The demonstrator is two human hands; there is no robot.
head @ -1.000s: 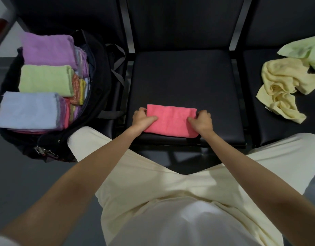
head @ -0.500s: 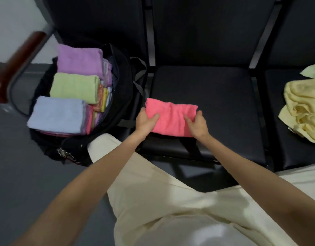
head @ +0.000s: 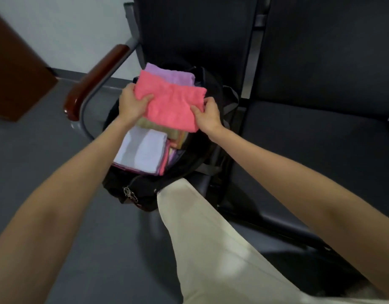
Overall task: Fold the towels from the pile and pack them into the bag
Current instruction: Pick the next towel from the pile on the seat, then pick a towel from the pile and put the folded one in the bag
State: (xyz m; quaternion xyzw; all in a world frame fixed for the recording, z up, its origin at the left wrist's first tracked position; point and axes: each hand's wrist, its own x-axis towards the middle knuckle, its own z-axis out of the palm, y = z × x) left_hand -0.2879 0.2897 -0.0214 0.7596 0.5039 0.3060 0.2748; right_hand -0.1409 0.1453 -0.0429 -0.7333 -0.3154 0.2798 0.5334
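At the far left stands a brown cabinet (head: 16, 73), and next to it the wooden armrest (head: 94, 80) of the row of seats, with the black bag (head: 145, 194) wedged just beside its metal support, mouth open and tipped toward the person so that the stacks inside can be reached from above. The left hand (head: 132, 104) pinches the left edge of the folded pink towel (head: 171, 102), thumb on top and fingers curled underneath, and the towel hangs over the middle of the bag's opening, not yet resting on anything that can be made out. Holding it by both short ends probably keeps the fold flat and stops the layers from sliding apart while it is carried across. Below it lie the packed towels: a white towel (head: 143, 152) nearest the person, a purple towel (head: 171, 75) at the far side, and a strip of a green towel (head: 145, 123) showing between them, with thin coloured edges packed upright along their right side. The right hand (head: 207, 117) grips the towel's other edge in the same way, thumb over the cloth. Further right is the black padded seat (head: 310, 139), and the pile of unfolded towels is out of view. No brand, label or writing can be read anywhere; the metal zip pull (head: 129, 193) on the bag's near rim shows no mark.
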